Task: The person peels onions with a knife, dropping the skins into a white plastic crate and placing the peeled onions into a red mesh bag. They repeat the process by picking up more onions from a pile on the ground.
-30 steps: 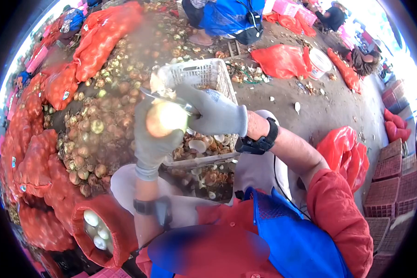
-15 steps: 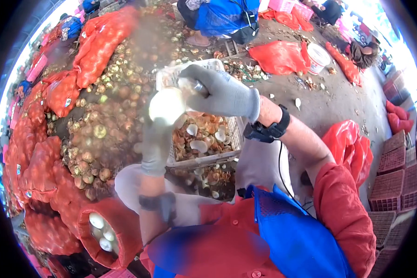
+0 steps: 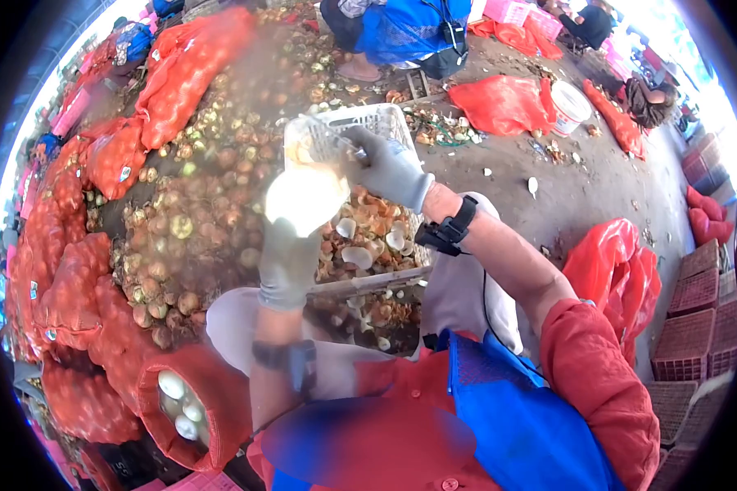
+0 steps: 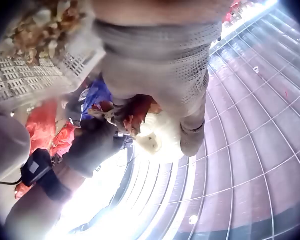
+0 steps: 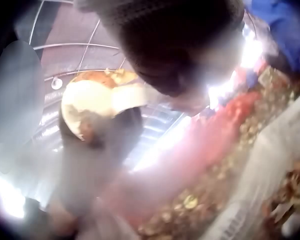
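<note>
Partly peeled onion (image 3: 307, 199) in the left hand (image 3: 291, 262)

The gloved hand curls round the onion, probably firm, fairly light and slippery where bare; its sides offer the surest hold. It appears pale, glare-washed (brownish skin (image 4: 138, 119) shows). Beside it, the right hand (image 3: 391, 170) grips a blurred knife (image 3: 360, 154).

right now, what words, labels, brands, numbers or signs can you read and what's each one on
No text is readable in any view.
White bucket: reddish print, too small to read.
Red sacks at the left: small pale labels, too small to read.
Dark object at lower left: pale marks, too blurred to read.
</note>
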### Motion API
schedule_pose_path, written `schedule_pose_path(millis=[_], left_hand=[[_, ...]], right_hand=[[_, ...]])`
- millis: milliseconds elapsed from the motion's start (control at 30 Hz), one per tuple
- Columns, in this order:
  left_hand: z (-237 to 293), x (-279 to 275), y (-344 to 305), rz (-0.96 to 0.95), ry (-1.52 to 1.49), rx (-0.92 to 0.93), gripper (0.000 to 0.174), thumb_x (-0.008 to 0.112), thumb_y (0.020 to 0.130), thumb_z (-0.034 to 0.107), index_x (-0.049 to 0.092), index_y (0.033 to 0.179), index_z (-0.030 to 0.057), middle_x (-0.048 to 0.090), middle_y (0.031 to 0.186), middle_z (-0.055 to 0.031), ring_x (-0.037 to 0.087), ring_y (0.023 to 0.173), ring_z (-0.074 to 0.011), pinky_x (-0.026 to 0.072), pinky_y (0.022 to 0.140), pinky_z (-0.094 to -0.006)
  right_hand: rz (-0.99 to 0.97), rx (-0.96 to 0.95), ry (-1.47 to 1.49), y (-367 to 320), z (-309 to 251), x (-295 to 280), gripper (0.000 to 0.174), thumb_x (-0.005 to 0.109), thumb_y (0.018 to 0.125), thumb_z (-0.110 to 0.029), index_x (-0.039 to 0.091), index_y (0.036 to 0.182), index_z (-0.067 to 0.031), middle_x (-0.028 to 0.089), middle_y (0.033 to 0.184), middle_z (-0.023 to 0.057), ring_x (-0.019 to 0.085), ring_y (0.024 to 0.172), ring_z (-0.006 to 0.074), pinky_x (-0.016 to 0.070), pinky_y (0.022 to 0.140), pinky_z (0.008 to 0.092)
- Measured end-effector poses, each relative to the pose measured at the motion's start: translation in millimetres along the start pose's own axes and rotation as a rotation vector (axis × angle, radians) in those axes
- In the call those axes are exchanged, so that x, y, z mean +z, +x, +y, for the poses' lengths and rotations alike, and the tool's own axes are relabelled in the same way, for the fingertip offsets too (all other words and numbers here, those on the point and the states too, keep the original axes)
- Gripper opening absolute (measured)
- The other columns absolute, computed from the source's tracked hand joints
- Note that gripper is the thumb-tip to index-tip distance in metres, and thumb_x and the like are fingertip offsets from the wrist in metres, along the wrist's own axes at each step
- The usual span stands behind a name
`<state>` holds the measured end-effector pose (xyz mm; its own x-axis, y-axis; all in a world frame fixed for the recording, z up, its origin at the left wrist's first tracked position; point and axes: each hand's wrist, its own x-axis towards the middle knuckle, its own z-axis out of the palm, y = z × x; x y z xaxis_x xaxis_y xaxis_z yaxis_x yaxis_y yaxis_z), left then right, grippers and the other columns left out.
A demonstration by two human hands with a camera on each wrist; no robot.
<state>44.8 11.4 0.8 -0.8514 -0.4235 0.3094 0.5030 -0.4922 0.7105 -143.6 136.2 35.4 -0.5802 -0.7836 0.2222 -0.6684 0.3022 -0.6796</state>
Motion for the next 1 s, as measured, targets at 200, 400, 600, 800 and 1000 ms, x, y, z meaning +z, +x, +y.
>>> schedule_pose_path(millis=[200, 400, 600, 800, 1000], left_hand=[[17, 9, 3, 0.099, 0.178, 0.039, 0.076, 0.074, 0.092, 0.046, 0.048, 0.148, 0.0013, 0.060, 0.139, -0.0100, 0.059, 0.126, -0.0225, 0.0481, 0.105, -0.0354], [14, 10, 6, 0.107, 0.127, 0.017, 0.059, 0.063, 0.097, 0.028, 0.047, 0.145, -0.0017, 0.060, 0.135, -0.0128, 0.060, 0.125, -0.0250, 0.0481, 0.107, -0.0407], [18, 17, 1, -0.041, 0.117, 0.077, 0.090, 0.069, 0.090, 0.060, 0.039, 0.154, 0.0036, 0.055, 0.143, -0.0079, 0.052, 0.131, -0.0210, 0.0397, 0.110, -0.0363], [7, 7, -1, 0.019, 0.024, 0.132, 0.089, 0.069, 0.089, 0.061, 0.043, 0.151, 0.0032, 0.055, 0.144, -0.0098, 0.056, 0.129, -0.0242, 0.0460, 0.106, -0.0414], [21, 15, -2, -0.068, 0.149, 0.094, 0.088, 0.073, 0.084, 0.058, 0.047, 0.147, 0.0027, 0.058, 0.140, -0.0122, 0.058, 0.126, -0.0253, 0.0476, 0.106, -0.0406]], right_hand=[[0.236, -0.077, -0.010, -10, -8, -13, 0.071, 0.059, 0.103, -0.038, 0.030, 0.157, -0.0027, 0.072, 0.096, 0.0231, 0.071, 0.089, 0.0425, 0.0542, 0.077, 0.0494], [0.143, -0.341, 0.057, -61, -63, 10, 0.064, 0.063, 0.101, -0.022, 0.036, 0.157, -0.0041, 0.070, 0.088, 0.0176, 0.071, 0.070, 0.0325, 0.0547, 0.060, 0.0432], [0.192, -0.531, -0.074, -61, -70, 7, 0.054, 0.060, 0.101, -0.022, 0.048, 0.152, -0.0080, 0.069, 0.090, 0.0164, 0.070, 0.071, 0.0328, 0.0554, 0.063, 0.0429], [0.051, -0.252, 0.973, -60, -70, 15, 0.042, 0.050, 0.110, -0.033, 0.057, 0.139, -0.0045, 0.062, 0.076, 0.0009, 0.058, 0.056, 0.0113, 0.0461, 0.050, 0.0290], [0.069, -0.190, 0.706, -38, -37, 19, 0.051, 0.054, 0.109, -0.027, 0.049, 0.150, 0.0010, 0.065, 0.086, 0.0040, 0.059, 0.075, 0.0072, 0.0503, 0.070, 0.0240]])
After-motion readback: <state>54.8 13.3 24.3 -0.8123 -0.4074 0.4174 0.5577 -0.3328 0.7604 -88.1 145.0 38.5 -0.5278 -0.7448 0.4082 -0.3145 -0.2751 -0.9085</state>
